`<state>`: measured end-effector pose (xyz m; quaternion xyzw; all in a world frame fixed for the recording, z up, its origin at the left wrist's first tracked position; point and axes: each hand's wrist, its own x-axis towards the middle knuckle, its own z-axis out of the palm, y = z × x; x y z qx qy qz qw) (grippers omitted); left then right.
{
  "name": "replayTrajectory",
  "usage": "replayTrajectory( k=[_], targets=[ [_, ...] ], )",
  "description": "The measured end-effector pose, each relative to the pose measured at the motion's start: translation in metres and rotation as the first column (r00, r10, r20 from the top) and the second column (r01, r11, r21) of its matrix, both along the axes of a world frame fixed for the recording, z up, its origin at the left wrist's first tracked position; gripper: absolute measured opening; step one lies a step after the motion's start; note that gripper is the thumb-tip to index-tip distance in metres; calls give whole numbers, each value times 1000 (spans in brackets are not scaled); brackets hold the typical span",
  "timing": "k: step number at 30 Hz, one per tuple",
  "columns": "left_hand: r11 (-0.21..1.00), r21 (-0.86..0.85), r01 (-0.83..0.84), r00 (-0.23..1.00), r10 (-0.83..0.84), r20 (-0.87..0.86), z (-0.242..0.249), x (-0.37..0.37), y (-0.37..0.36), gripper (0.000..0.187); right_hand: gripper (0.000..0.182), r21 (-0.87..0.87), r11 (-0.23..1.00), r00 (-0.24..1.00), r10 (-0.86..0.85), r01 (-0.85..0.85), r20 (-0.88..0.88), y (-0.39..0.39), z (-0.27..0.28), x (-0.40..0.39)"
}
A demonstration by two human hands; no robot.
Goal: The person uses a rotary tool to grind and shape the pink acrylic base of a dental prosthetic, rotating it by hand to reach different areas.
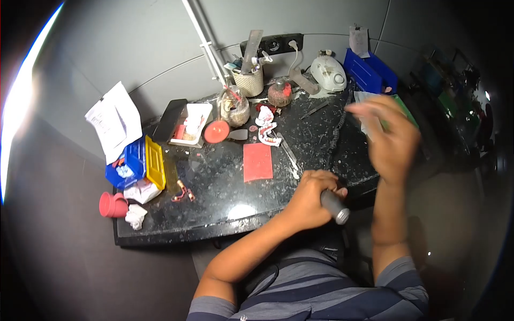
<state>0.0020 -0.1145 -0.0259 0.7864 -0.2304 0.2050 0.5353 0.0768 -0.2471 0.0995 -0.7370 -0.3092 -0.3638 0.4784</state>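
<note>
At the table's front edge my left hand is closed around a dark grey cylindrical handpiece, its silver end pointing down and to the right. My right hand is raised over the right side of the table, its fingers smeared by motion. Whether it holds anything cannot be made out. Left of the handpiece lies a flat pink wax sheet. A white dental model with a pink and red arch sits just behind the sheet. Beside it lies a thin metal tool.
A coiled cord runs along the black table. At the back are a pen basket, a glass jar and a white rounded device. Blue and yellow bins and a pink cup stand left.
</note>
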Motion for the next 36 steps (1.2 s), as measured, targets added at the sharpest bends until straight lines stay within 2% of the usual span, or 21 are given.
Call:
replayTrajectory(
  k=[1,2,3,4,6,7,8,10,11,12,14,15,17,20,22,23,24,26,28,31,36],
  targets=[
    [995,-69,66,997,-69,-45,-5,1,-1,22,29,-192,976,973,61,-105,-221,9,-23,36],
    [982,-140,128,986,-141,-86,-11,2,-2,22,30,-343,906,895,76,-246,-440,16,-48,65],
    [937,-258,237,908,-308,-284,-14,3,-1,15,31,-513,794,807,-47,-328,-588,28,-59,79],
    [923,-254,291,894,-357,-273,-6,6,1,10,32,-629,643,698,-197,-438,-688,42,-66,91],
    [924,-109,366,888,-382,-256,8,16,10,7,28,-693,499,749,-124,-520,-651,49,-80,113],
    [923,-115,366,880,-384,-281,13,21,12,7,19,-637,555,738,-61,-535,-672,49,-82,119],
    [922,-92,375,871,-385,-305,18,25,15,9,19,-621,557,719,-60,-551,-692,47,-90,134],
    [922,-75,380,858,-381,-343,22,32,23,14,7,-580,721,864,50,-379,-501,36,-110,164],
    [912,-80,402,844,-403,-353,22,34,27,15,11,-651,689,865,-69,-319,-497,34,-114,171],
    [902,-85,424,830,-425,-362,22,35,30,16,11,-648,687,861,-66,-328,-505,30,-122,177],
    [915,-92,393,840,-398,-368,21,35,35,16,13,-667,717,932,-68,-203,-356,23,-139,184],
    [914,-84,396,848,-399,-348,19,35,36,16,12,-707,667,905,-113,-237,-410,22,-136,187],
    [916,-49,399,863,-393,-318,13,29,32,14,12,-717,652,909,-101,-247,-405,22,-137,187],
    [883,39,469,855,-442,-270,13,27,24,11,10,-753,632,951,-80,-183,-298,24,-135,185],
    [885,42,463,869,-444,-220,9,28,20,9,7,-500,777,775,-24,-383,-632,25,-129,181],
    [873,83,481,872,-466,-152,7,31,20,9,3,-263,833,584,85,-486,-807,26,-137,181],
    [861,123,494,870,-486,-86,4,33,19,9,3,-269,833,590,84,-484,-803,25,-128,173],
    [864,138,484,875,-481,-53,-3,32,19,7,6,92,740,309,386,-666,-869,25,-102,147],
    [869,85,487,873,-486,-35,-8,31,19,6,8,111,705,313,444,-700,-840,23,-92,129],
    [868,-2,497,867,-497,-40,-9,27,17,7,10,185,645,221,496,-742,-840,22,-80,112],
    [859,-93,503,860,-508,-46,-10,22,14,11,11,198,671,212,477,-715,-853,26,-92,118]
  ],
)
